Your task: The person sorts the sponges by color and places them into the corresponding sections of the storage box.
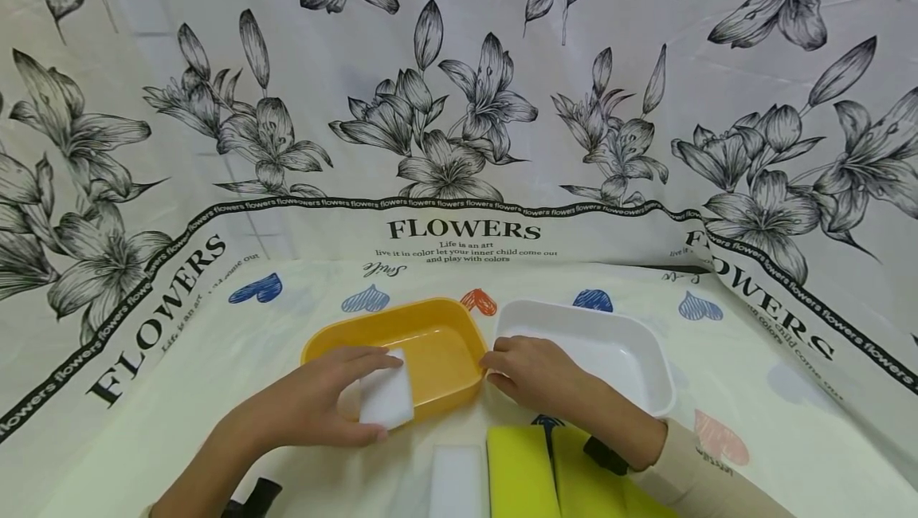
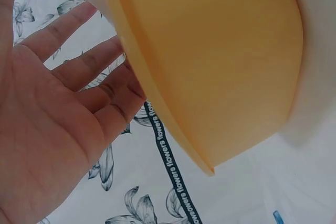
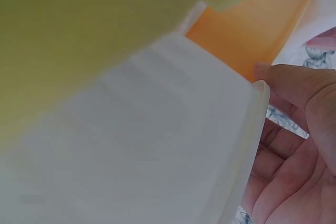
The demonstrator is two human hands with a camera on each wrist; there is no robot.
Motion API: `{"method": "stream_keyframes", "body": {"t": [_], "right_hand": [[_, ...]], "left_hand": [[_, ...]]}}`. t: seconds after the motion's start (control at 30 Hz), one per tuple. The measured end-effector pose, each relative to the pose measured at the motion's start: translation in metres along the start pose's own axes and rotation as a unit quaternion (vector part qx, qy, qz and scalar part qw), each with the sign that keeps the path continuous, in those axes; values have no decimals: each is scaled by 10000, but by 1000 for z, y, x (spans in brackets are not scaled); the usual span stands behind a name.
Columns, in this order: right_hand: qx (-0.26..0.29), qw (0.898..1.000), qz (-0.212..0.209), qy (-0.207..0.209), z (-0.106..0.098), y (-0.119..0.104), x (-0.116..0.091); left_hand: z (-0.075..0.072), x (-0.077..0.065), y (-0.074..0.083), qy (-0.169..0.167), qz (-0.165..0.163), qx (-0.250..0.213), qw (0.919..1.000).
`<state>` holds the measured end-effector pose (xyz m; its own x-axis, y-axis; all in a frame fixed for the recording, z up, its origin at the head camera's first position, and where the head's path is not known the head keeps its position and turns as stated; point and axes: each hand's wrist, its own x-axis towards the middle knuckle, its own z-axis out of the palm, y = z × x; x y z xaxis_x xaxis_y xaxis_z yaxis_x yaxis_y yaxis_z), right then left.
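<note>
My left hand (image 1: 319, 394) holds a white sponge block (image 1: 387, 394) between thumb and fingers, over the front-left rim of a yellow plastic tray (image 1: 448, 351). In the left wrist view the tray's outer wall (image 2: 220, 66) rises beside the palm, and the block is not clearly seen. At the tray's right end my right hand (image 1: 538, 374) pinches its rim with bent fingers, above the left end of a white tray (image 1: 624, 359). The right wrist view has the thumb (image 3: 289, 82) against the orange-looking wall (image 3: 247, 35), close to the white tray's rim.
Nearest me stand another white block (image 1: 457, 482) and several yellow sponge blocks (image 1: 522, 470), below the right forearm. A heart-printed cloth (image 1: 287, 351) covers the table. Behind it hangs a flower-printed curtain (image 1: 459, 239).
</note>
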<state>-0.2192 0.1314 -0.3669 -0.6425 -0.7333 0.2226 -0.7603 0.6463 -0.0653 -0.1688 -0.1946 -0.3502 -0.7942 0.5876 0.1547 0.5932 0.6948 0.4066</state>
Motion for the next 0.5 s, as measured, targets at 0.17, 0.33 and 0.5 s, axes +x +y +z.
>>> {"method": "stream_keyframes", "body": {"t": [0.17, 0.33, 0.5], "right_hand": [[-3, 10000, 21, 12, -1, 0, 0], [-7, 10000, 39, 6, 0, 1, 0], [-2, 10000, 13, 30, 1, 0, -1]], "left_hand": [[-1, 6, -7, -48, -121, -64, 9999], [-1, 12, -14, -188, -284, -163, 9993], [-1, 19, -17, -336, -460, -207, 9982]]}}
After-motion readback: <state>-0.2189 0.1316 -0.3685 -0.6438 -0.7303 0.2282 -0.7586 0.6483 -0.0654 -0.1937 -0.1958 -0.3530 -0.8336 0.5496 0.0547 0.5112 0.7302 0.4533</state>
